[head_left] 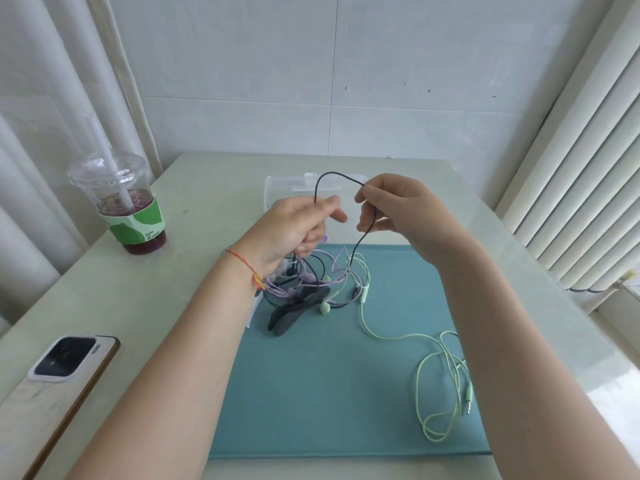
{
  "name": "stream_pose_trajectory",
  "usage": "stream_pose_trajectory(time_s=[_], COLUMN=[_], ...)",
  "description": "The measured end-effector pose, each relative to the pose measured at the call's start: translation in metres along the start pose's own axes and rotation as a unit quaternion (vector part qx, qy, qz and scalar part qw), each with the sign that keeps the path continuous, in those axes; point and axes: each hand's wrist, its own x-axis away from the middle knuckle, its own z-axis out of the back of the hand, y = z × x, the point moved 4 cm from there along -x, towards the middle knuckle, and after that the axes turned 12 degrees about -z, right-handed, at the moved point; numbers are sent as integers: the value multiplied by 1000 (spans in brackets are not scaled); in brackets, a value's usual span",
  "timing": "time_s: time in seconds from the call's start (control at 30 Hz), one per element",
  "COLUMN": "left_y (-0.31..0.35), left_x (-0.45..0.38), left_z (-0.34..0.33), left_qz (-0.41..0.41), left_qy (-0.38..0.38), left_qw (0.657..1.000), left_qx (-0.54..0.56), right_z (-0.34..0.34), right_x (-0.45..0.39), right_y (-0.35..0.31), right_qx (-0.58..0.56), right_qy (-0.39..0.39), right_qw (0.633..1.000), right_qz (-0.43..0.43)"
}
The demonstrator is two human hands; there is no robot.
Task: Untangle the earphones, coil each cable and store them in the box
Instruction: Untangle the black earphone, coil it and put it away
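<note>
Both hands are raised above the teal mat (311,393) with a black earphone cable (334,174) arching between them. My left hand (294,226) pinches one end of the arch, and my right hand (391,206) grips the other, from which the black cable drops to a tangle (322,282) of black, purple and light green cables on the mat. The green earphone cable (436,375) trails to the right in loose loops and ends in its plug (468,400). A clear plastic box (287,190) stands behind my hands, partly hidden.
A lidded plastic cup (121,202) with a straw and dark drink stands at the table's left. A phone (65,358) lies face down near the front left edge. A dark clip-like object (294,311) lies in the tangle. Walls and a radiator surround the table.
</note>
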Motion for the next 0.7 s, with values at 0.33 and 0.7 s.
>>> stream_pose_trajectory(time_s=[0.33, 0.7], left_y=[-16, 1], left_x=[-4, -5], left_z=[-16, 0], left_qz=[2, -63], left_qy=[2, 110], left_qw=[982, 980], left_qx=[-187, 151], right_z=[-1, -18], right_x=[7, -3], right_y=[-15, 8], right_qx=[-84, 111], right_qy=[109, -54], right_qw=[986, 992], right_qz=[90, -21])
